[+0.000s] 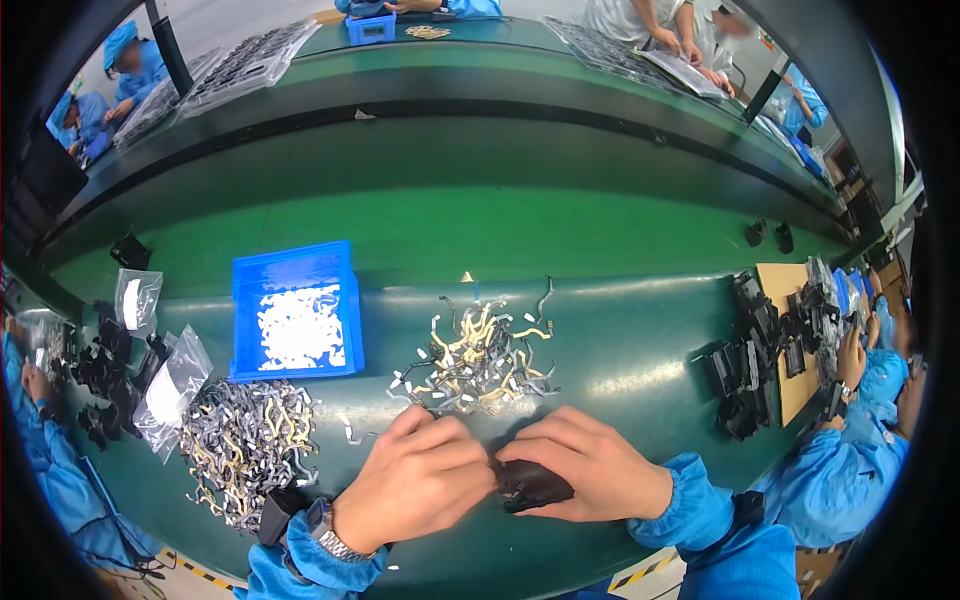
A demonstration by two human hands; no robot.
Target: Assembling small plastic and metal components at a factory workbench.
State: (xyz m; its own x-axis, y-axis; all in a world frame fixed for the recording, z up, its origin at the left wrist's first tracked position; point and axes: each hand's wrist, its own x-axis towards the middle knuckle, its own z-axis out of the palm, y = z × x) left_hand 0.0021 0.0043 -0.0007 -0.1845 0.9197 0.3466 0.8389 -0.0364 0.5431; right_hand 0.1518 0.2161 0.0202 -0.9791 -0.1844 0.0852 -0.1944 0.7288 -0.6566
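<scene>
My right hand (590, 465) is wrapped round a black plastic housing (536, 486), held low over the near part of the green table. Right against the housing's left side is my left hand (425, 480), its fingers curled and pressed together; what they pinch, if anything, is hidden. Just beyond both hands lies a loose pile of short cables (480, 355), grey, black and cream with small white connectors. One more short cable (352, 432) lies by my left knuckles. A denser heap of such cables (255, 445) sits left of my left wrist, with a black part (282, 512) at its near edge.
A blue bin (240, 330) of small white pieces stands beyond the heap. Clear plastic bags (178, 390) and black parts (105, 375) are at the left. More black housings (740, 370) lie at the right beside a cardboard sheet (797, 385). Co-workers sit close on both sides.
</scene>
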